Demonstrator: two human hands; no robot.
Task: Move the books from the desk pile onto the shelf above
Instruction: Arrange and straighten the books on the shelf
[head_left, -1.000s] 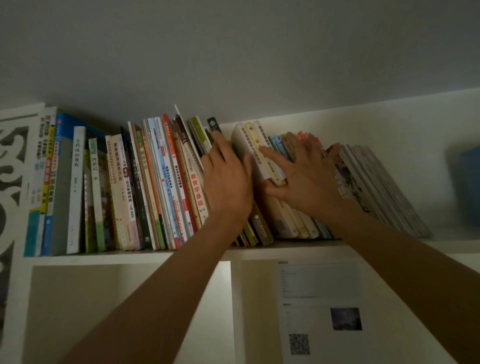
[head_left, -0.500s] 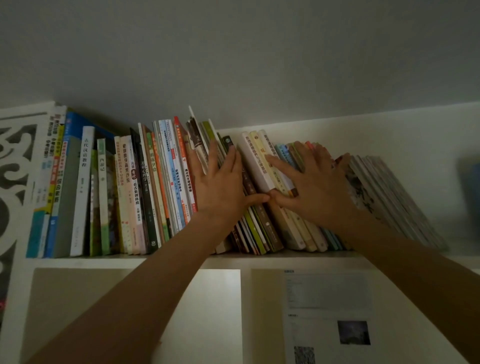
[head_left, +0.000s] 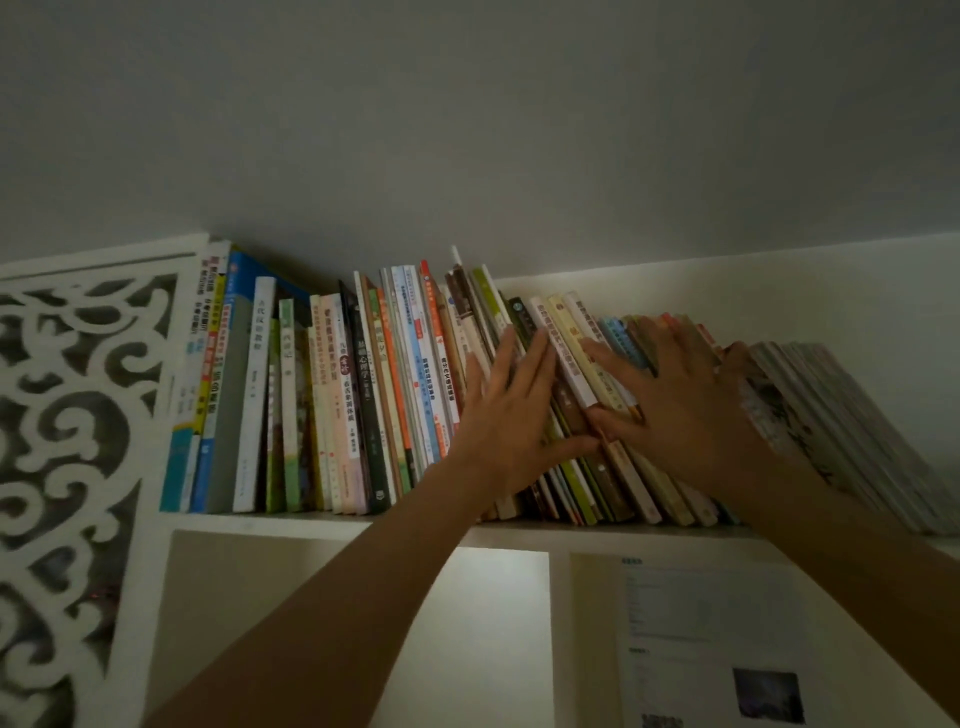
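Both hands are up at the shelf (head_left: 332, 521), flat against the row of books (head_left: 363, 395). The left hand (head_left: 511, 415) lies with straight fingers spread over the spines in the middle of the row, its thumb stretched right along the lower spines; it presses and grasps nothing. The right hand (head_left: 675, 410) is likewise flat, fingers splayed across the cream-spined books (head_left: 563, 353) and the coloured ones beside them, grasping nothing.

The books at the left end, by the carved white panel (head_left: 78, 415), stand nearly upright. From the middle rightward they lean left, and the thin magazines (head_left: 831, 415) at the far right lean hardest. The desk pile is out of view.

These are mostly slim paperbacks: light one by one, but floppy and smooth-covered, so they likely slide and fan out along the shelf when nothing props them. As a leaning block they probably carry real weight against whatever holds them. I judge that broad flat pressure on the spines is the right contact for squaring them up. To lift any one out, pinch it at mid-spine, both covers together, not by its top edge. A printed sheet (head_left: 711, 639) hangs in the compartment below.
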